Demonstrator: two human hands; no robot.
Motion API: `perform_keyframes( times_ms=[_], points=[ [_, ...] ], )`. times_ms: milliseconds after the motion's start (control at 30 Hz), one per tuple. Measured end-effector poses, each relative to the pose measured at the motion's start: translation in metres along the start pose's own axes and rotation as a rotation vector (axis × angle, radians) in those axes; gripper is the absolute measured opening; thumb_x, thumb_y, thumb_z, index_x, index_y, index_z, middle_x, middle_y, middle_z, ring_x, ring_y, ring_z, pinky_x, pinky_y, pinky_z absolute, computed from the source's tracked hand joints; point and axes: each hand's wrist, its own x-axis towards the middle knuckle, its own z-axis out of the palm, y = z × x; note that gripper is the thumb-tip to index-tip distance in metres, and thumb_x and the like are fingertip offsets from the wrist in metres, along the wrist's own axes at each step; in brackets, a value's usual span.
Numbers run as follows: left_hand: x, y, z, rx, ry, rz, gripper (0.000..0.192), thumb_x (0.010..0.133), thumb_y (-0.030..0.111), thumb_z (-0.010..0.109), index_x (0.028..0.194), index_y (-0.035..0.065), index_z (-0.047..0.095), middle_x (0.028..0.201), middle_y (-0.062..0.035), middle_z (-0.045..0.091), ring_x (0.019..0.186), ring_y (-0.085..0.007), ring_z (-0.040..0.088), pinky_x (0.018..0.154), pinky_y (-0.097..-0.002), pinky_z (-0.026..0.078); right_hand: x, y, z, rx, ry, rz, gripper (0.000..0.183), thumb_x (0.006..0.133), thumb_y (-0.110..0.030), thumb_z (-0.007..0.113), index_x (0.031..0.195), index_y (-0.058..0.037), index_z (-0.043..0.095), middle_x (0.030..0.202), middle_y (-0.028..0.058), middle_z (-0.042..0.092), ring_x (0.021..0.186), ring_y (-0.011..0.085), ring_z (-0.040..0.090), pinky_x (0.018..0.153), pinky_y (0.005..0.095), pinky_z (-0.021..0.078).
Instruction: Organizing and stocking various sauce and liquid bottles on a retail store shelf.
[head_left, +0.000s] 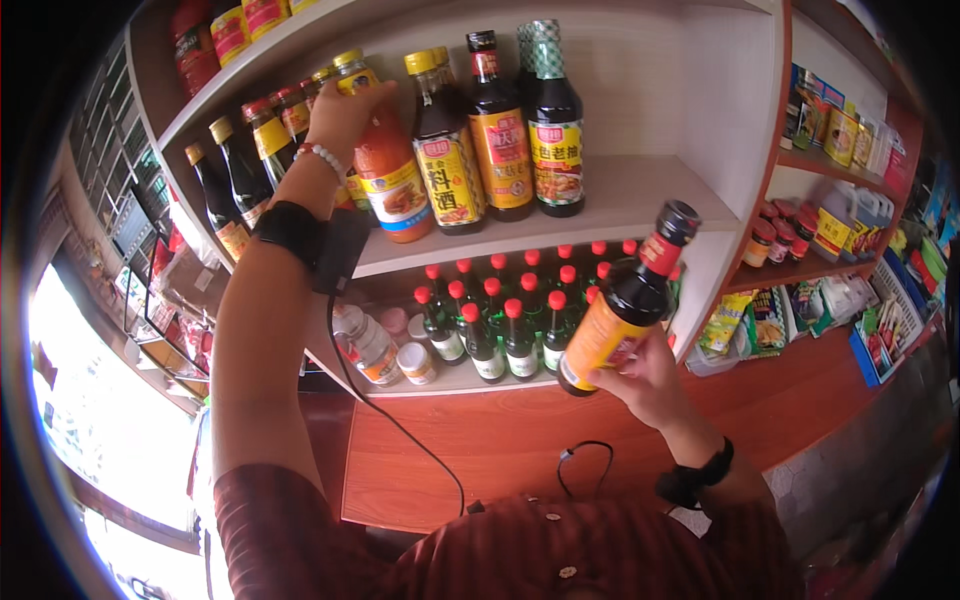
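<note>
My right hand (649, 382) holds a dark sauce bottle (615, 315) with an orange label and black cap, tilted in front of the lower shelf. On the upper shelf, my left hand (345, 112) is around the neck of an orange-red sauce bottle (391, 176) with a yellow cap, which stands at the shelf's front. Right beside it stand a yellow-labelled cooking wine bottle (448, 161), a dark bottle with an orange label (501, 150) and a soy sauce bottle with a checked green neck wrap (556, 135). Several more bottles stand left of my left wrist.
Below, several small green bottles with red caps (514, 337) stand beside a clear plastic bottle (364, 337) and small jars. A reddish wooden counter (450, 442) runs beneath. At right, another shelf holds jars, jugs and packets (724, 322). Cables hang near my arms.
</note>
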Motion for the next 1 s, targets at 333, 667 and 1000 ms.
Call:
perform_keyframes(
  times_ms=[333, 667, 1000],
  points=[
    [-0.047, 0.031, -0.048, -0.419, 0.069, -0.042, 0.022, 0.076, 0.008, 0.073, 0.092, -0.002, 0.062, 0.076, -0.0108, 0.067, 0.063, -0.019, 0.065, 0.058, -0.0305, 0.052, 0.026, -0.019, 0.022, -0.077, -0.089, -0.035, 0.078, 0.08, -0.002, 0.077, 0.141, -0.0058, 0.029, 0.129, 0.0107, 0.053, 0.118, 0.0221, 0.057, 0.099, 0.0387, 0.0505],
    [-0.13, 0.044, -0.152, -0.298, -0.034, -0.047, 0.027, 0.081, 0.008, 0.068, 0.106, 0.0004, 0.06, 0.085, -0.0085, 0.066, 0.071, -0.0162, 0.065, 0.062, -0.0273, 0.053, 0.107, -0.033, 0.128, -0.089, -0.071, -0.26, 0.062, 0.081, -0.004, 0.075, 0.128, -0.0009, 0.035, 0.117, 0.0118, 0.059, 0.107, 0.0174, 0.062, 0.091, 0.0327, 0.0516],
    [-0.175, 0.017, -0.209, -0.454, -0.26, -0.127, 0.033, 0.082, 0.004, 0.066, 0.112, -0.0025, 0.054, 0.09, -0.0101, 0.068, 0.08, -0.0177, 0.067, 0.073, -0.0289, 0.054, 0.191, 0.0, 0.215, -0.575, 0.257, -0.238, 0.064, 0.077, -0.018, 0.076, 0.124, 0.0016, 0.038, 0.114, 0.0206, 0.06, 0.105, 0.036, 0.062, 0.091, 0.0431, 0.0475]
  ],
)
